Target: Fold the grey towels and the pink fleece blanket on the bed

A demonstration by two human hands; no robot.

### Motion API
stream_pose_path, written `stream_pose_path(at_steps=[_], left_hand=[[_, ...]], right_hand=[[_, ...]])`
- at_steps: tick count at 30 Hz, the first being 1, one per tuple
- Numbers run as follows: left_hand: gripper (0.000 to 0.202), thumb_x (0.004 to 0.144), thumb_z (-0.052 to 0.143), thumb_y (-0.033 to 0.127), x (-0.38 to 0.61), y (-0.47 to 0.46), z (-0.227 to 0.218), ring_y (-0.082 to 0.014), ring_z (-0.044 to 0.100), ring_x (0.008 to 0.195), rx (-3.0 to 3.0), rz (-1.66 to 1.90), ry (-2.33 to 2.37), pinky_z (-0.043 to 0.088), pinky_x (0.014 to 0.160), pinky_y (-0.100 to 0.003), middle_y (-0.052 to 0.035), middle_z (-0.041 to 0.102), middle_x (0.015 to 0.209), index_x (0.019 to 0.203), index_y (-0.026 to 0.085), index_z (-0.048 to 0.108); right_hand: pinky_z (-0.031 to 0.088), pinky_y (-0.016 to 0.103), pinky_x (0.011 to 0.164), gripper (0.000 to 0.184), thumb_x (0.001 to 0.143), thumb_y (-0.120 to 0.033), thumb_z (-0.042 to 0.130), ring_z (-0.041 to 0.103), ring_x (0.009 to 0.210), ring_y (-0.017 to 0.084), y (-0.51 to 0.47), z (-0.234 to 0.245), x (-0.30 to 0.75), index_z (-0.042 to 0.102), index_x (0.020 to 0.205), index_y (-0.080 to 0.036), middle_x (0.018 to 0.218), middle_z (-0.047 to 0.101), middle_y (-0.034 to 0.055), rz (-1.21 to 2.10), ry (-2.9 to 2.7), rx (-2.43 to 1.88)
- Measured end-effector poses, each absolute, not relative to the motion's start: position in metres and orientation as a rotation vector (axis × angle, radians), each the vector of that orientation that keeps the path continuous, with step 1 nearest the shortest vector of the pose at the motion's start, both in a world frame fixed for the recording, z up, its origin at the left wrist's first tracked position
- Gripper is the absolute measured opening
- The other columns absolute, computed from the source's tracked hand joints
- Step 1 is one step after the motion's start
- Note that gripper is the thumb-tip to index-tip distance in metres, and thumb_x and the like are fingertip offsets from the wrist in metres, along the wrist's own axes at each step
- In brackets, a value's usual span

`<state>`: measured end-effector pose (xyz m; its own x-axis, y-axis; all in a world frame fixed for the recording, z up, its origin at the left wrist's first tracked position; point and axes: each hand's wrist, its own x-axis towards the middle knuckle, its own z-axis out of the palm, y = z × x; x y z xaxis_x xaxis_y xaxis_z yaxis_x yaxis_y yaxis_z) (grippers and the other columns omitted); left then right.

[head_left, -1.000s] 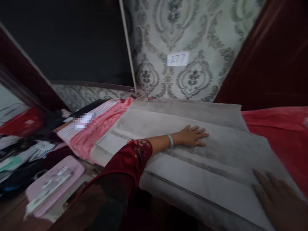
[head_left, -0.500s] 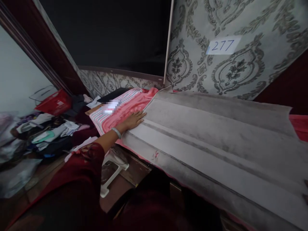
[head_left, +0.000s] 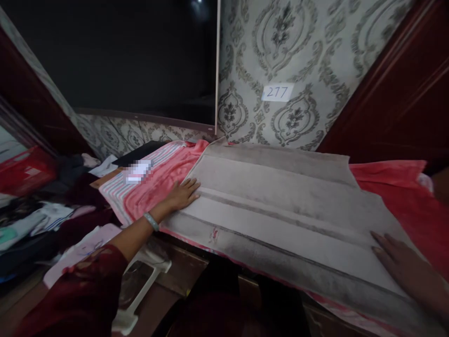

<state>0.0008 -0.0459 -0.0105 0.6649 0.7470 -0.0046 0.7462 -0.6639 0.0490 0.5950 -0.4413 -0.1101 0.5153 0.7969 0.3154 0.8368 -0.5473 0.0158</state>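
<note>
A large grey towel point(head_left: 280, 201) with darker stripes lies spread flat over a pink-red cloth point(head_left: 154, 185) on a table. My left hand point(head_left: 182, 194), a pale bangle on its wrist, rests flat with fingers stretched out on the towel's left edge, partly on the pink cloth. My right hand point(head_left: 403, 264) lies flat and open on the towel's right end, near the lower right corner of the view. Neither hand holds anything.
Patterned wallpaper with a paper label reading 277 point(head_left: 277, 92) stands behind the table. A dark panel point(head_left: 122, 56) fills the upper left. Piled clothes point(head_left: 31, 220) and a red basket point(head_left: 24, 173) sit at the left. A white stool point(head_left: 140, 281) stands below the table edge.
My left hand slid from the middle of the grey towel to its left edge and stays there. My right hand, out of view half a second ago, again lies on the towel's right end.
</note>
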Motion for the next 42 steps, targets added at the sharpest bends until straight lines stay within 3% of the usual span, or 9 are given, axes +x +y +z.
stream_pose_path(at_steps=[2,4,9,16,22,25,31,36,42], left_hand=[[0.06,0.103,0.034,0.049,0.017,-0.046,-0.006,-0.0314,0.027,0.154,2.869,0.12,1.256,0.019,0.123,-0.061,-0.0134,0.034,0.165,0.156,0.022,0.039],[0.061,0.102,0.037,0.048,0.044,-0.047,-0.004,-0.0304,0.026,0.154,2.923,0.179,1.149,0.019,0.124,-0.058,-0.0128,0.033,0.165,0.158,0.023,0.037],[0.065,0.101,0.043,0.049,0.12,-0.049,-0.003,-0.0318,0.02,0.156,3.0,0.183,0.908,0.017,0.124,-0.06,-0.0107,0.024,0.169,0.16,0.026,0.031],[0.063,0.101,0.041,0.052,0.134,-0.047,-0.025,-0.0363,0.022,0.155,2.915,0.258,1.238,0.021,0.121,-0.063,-0.0126,0.027,0.167,0.158,0.026,0.037],[0.064,0.1,0.043,0.051,0.133,-0.046,-0.034,-0.0349,0.025,0.154,2.939,0.341,1.237,0.022,0.122,-0.061,-0.0115,0.031,0.166,0.158,0.025,0.037],[0.066,0.1,0.044,0.05,0.134,-0.044,-0.037,-0.0332,0.025,0.154,2.922,0.379,1.235,0.021,0.123,-0.06,-0.0121,0.033,0.165,0.159,0.021,0.036],[0.072,0.096,0.05,0.054,0.133,-0.045,-0.042,-0.0354,0.025,0.154,2.901,0.483,1.325,0.024,0.123,-0.058,-0.0207,0.031,0.165,0.155,0.012,0.042],[0.072,0.097,0.047,0.057,0.134,-0.047,-0.042,-0.0383,0.027,0.153,2.893,0.426,1.342,0.024,0.122,-0.06,-0.0207,0.036,0.163,0.154,0.013,0.043],[0.074,0.096,0.047,0.058,0.132,-0.048,-0.047,-0.0369,0.027,0.153,2.872,0.491,1.326,0.024,0.122,-0.059,-0.0205,0.036,0.162,0.154,0.014,0.042]], right_hand=[[0.039,0.064,0.105,0.089,0.09,-0.065,0.004,0.047,0.14,0.037,-0.426,-0.097,0.584,0.05,0.153,-0.022,0.154,0.049,0.0169,-0.242,-1.288,-2.722],[0.034,0.068,0.109,0.083,0.093,-0.059,0.008,0.039,0.145,0.038,-0.399,-0.078,0.56,0.048,0.153,-0.019,0.157,0.045,0.017,-0.216,-1.285,-2.711],[0.038,0.065,0.109,0.062,0.1,-0.049,0.023,0.035,0.149,0.035,-0.302,-0.044,0.475,0.047,0.153,-0.029,0.162,0.038,0.011,-0.244,-1.683,-2.48],[0.024,0.056,0.122,0.059,0.103,-0.051,0.027,0.021,0.155,0.026,-0.254,-0.063,0.442,0.034,0.159,-0.035,0.169,0.024,0.0003,-0.132,-1.967,-2.318],[0.024,0.063,0.119,0.059,0.104,-0.051,0.028,0.02,0.155,0.032,-0.226,-0.044,0.445,0.033,0.16,-0.033,0.169,0.022,0.0047,-0.036,-1.795,-2.496],[0.022,0.064,0.119,0.06,0.104,-0.051,0.029,0.017,0.156,0.034,-0.183,-0.027,0.406,0.031,0.161,-0.032,0.17,0.019,0.0065,0.009,-1.907,-2.381],[0.015,0.06,0.123,0.057,0.106,-0.052,0.026,0.012,0.157,0.028,-0.092,-0.022,0.344,0.028,0.161,-0.038,0.17,0.017,0.001,0.152,-2.335,-1.921],[0.017,0.053,0.124,0.058,0.105,-0.052,0.028,0.018,0.156,0.025,-0.041,-0.018,0.384,0.029,0.161,-0.036,0.17,0.022,0.0002,0.133,-2.191,-2.191],[0.023,0.068,0.116,0.059,0.106,-0.049,0.023,0.02,0.154,0.036,-0.009,-0.019,0.373,0.033,0.16,-0.029,0.169,0.023,0.011,0.05,-2.0,-2.357]])
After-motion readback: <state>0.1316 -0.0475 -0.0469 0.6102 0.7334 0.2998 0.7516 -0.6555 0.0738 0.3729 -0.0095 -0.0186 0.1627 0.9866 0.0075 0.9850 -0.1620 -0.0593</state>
